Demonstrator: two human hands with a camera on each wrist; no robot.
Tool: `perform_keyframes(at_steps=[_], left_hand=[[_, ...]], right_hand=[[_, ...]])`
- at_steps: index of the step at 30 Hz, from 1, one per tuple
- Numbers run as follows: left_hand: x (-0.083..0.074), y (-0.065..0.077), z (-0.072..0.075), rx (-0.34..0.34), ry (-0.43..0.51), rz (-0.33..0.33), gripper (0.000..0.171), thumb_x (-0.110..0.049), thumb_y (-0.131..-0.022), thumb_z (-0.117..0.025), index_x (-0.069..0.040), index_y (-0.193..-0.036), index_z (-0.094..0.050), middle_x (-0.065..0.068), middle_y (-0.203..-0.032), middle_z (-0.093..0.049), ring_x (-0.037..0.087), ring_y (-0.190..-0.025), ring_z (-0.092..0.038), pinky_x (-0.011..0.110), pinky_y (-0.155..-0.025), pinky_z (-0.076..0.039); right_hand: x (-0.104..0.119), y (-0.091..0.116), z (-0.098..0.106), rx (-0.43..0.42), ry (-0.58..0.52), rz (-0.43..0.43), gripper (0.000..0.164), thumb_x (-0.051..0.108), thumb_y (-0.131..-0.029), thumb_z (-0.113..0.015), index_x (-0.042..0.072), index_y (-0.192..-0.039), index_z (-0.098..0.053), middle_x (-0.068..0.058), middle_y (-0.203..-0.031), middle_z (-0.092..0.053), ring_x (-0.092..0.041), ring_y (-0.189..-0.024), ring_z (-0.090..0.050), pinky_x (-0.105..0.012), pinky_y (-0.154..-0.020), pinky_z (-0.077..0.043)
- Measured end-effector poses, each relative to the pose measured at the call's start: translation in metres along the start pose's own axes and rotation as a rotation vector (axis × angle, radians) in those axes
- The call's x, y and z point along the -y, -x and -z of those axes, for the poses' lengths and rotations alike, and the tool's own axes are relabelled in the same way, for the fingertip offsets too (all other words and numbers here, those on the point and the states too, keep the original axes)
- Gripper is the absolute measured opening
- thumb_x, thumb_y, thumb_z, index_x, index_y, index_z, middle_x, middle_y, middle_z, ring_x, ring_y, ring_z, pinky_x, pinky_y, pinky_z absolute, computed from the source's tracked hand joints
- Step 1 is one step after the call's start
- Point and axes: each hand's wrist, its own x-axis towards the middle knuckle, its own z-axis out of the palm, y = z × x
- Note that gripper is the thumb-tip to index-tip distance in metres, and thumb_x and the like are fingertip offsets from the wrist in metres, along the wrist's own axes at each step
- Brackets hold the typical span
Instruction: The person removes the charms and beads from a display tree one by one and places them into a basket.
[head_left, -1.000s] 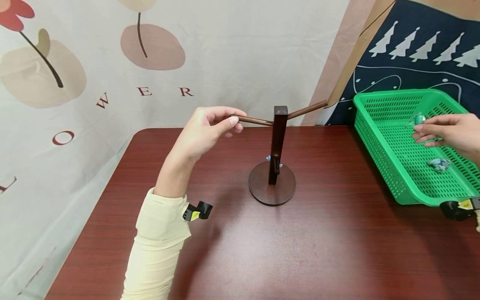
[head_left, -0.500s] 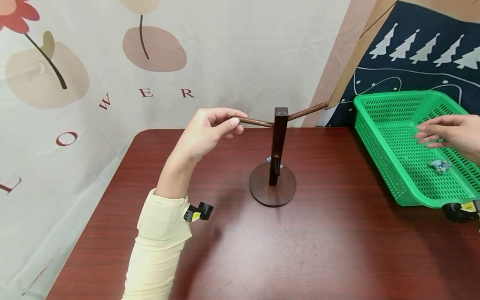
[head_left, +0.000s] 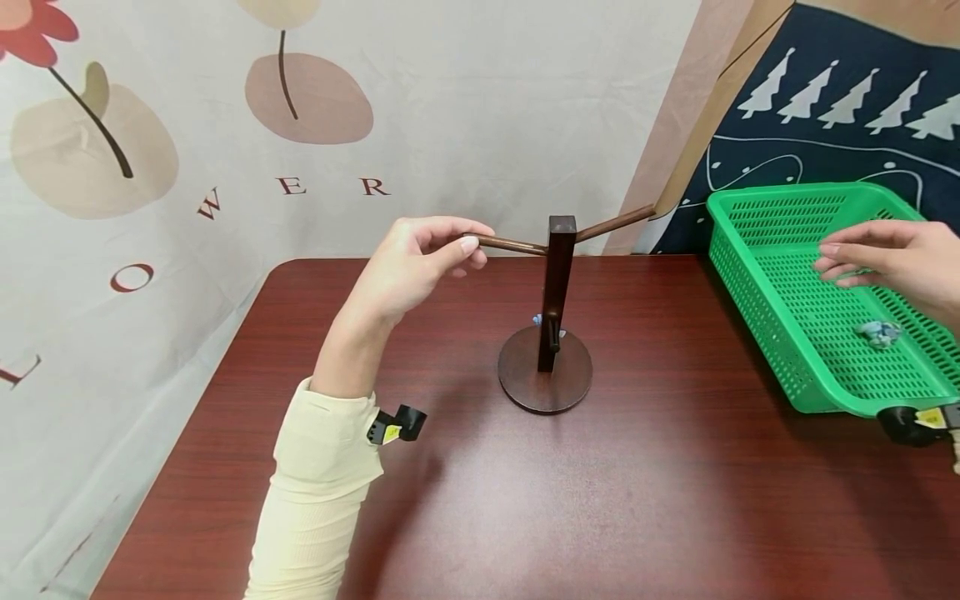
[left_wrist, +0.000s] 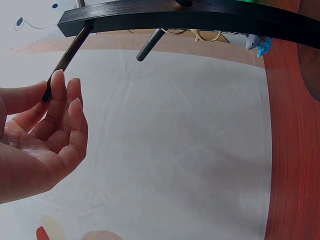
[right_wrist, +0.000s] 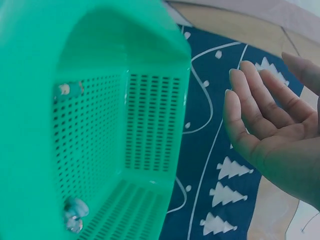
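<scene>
My left hand (head_left: 420,267) pinches the end of one wooden peg (head_left: 510,244) between thumb and fingers. That peg belongs to a dark brown wooden stand (head_left: 557,283) with a round base, standing upright on the table. Behind its post, in the left wrist view, hang a tan ring (left_wrist: 207,37) and a small grey-and-blue charm (left_wrist: 254,42). Over the green basket (head_left: 757,300) is my right hand (head_left: 900,262), fingers relaxed and nothing between them. Inside the basket lie a small bluish-grey trinket (head_left: 879,333) and a green trinket (right_wrist: 69,90), the latter hidden in the head view.
The reddish-brown table (head_left: 645,492) spreads in front of the stand. Behind it hangs a pale cloth (head_left: 480,100) with flower prints, and a dark blue cloth (head_left: 810,137) with white trees rises behind the basket. A second peg (head_left: 618,222) sticks out to the right.
A green trinket at my right fingertips has left them and now lies in the basket. My right hand has since shifted slightly left and up. My left hand keeps its pinch on the peg.
</scene>
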Motion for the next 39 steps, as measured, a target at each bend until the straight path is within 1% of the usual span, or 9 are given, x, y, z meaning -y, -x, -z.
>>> perform_keyframes(at_steps=[2,5,11,15,21,24,29,35,39], left_hand=[[0.0,0.0,0.0,0.002,-0.004,-0.002,0.021,-0.007,-0.091,-0.054,0.001,-0.109,-0.063,0.011,-0.081,-0.063,0.024,-0.086,-0.059,0.03,-0.077,-0.047],[0.0,0.0,0.0,0.001,-0.006,-0.01,0.021,-0.006,-0.091,-0.054,0.001,-0.109,-0.063,0.012,-0.081,-0.064,0.021,-0.083,-0.06,0.03,-0.076,-0.047],[0.001,-0.001,0.0,0.002,-0.008,-0.016,0.021,-0.006,-0.091,-0.054,0.002,-0.108,-0.063,0.013,-0.081,-0.063,0.024,-0.084,-0.06,0.03,-0.075,-0.047],[0.001,-0.001,0.0,0.003,-0.008,-0.015,0.021,-0.006,-0.091,-0.054,0.002,-0.108,-0.063,0.011,-0.081,-0.064,0.021,-0.083,-0.06,0.03,-0.076,-0.047],[0.0,0.0,0.0,0.0,-0.006,-0.016,0.021,-0.007,-0.091,-0.054,0.001,-0.109,-0.063,0.008,-0.079,-0.064,0.019,-0.083,-0.06,0.029,-0.075,-0.047],[0.0,0.0,0.0,-0.003,-0.004,-0.019,0.021,-0.006,-0.091,-0.054,0.001,-0.109,-0.063,0.007,-0.079,-0.064,0.023,-0.085,-0.06,0.03,-0.075,-0.047],[0.0,0.001,-0.001,-0.014,0.001,-0.011,0.021,-0.006,-0.091,-0.054,0.0,-0.108,-0.064,0.007,-0.079,-0.064,0.027,-0.087,-0.059,0.031,-0.076,-0.047],[-0.001,0.001,-0.002,-0.016,0.005,-0.003,0.021,-0.006,-0.091,-0.055,0.0,-0.109,-0.064,0.007,-0.079,-0.064,0.026,-0.086,-0.06,0.03,-0.076,-0.047],[-0.001,0.002,-0.003,-0.026,0.005,-0.002,0.021,-0.006,-0.091,-0.054,0.0,-0.108,-0.064,0.006,-0.079,-0.064,0.024,-0.084,-0.06,0.03,-0.076,-0.047]], right_hand=[[0.007,0.0,-0.003,-0.002,0.008,0.011,0.012,0.018,-0.093,-0.053,0.029,-0.093,-0.057,0.019,-0.075,-0.063,0.001,-0.066,-0.062,-0.016,-0.057,-0.048],[0.018,0.002,-0.009,0.009,-0.021,0.025,0.012,0.015,-0.09,-0.057,0.026,-0.092,-0.06,0.015,-0.076,-0.065,-0.002,-0.067,-0.063,-0.016,-0.057,-0.049],[0.042,0.008,-0.022,0.035,-0.011,0.054,0.012,0.015,-0.088,-0.061,0.023,-0.096,-0.064,0.009,-0.078,-0.067,-0.004,-0.069,-0.064,-0.015,-0.058,-0.048],[0.054,0.009,-0.032,0.07,0.0,0.09,0.014,0.015,-0.089,-0.06,0.018,-0.101,-0.065,0.006,-0.082,-0.068,-0.005,-0.072,-0.064,-0.014,-0.061,-0.048],[0.069,0.008,-0.048,0.121,-0.017,0.168,0.019,0.012,-0.089,-0.059,0.009,-0.107,-0.064,0.002,-0.085,-0.069,-0.007,-0.075,-0.064,-0.014,-0.066,-0.048],[0.078,0.009,-0.055,0.137,-0.013,0.206,0.021,0.012,-0.089,-0.059,0.006,-0.109,-0.062,0.0,-0.086,-0.069,-0.008,-0.076,-0.064,-0.013,-0.068,-0.047],[0.095,0.012,-0.067,0.163,0.008,0.296,0.021,0.01,-0.09,-0.058,0.003,-0.109,-0.061,-0.003,-0.088,-0.069,-0.009,-0.077,-0.064,-0.012,-0.07,-0.045],[0.117,0.013,-0.08,0.207,-0.045,0.421,0.018,0.002,-0.089,-0.056,-0.001,-0.106,-0.061,-0.009,-0.087,-0.068,-0.013,-0.078,-0.064,-0.016,-0.07,-0.048],[0.13,0.012,-0.088,0.22,-0.054,0.467,0.018,0.003,-0.09,-0.055,0.0,-0.106,-0.062,-0.01,-0.087,-0.067,-0.014,-0.077,-0.064,-0.017,-0.07,-0.048]])
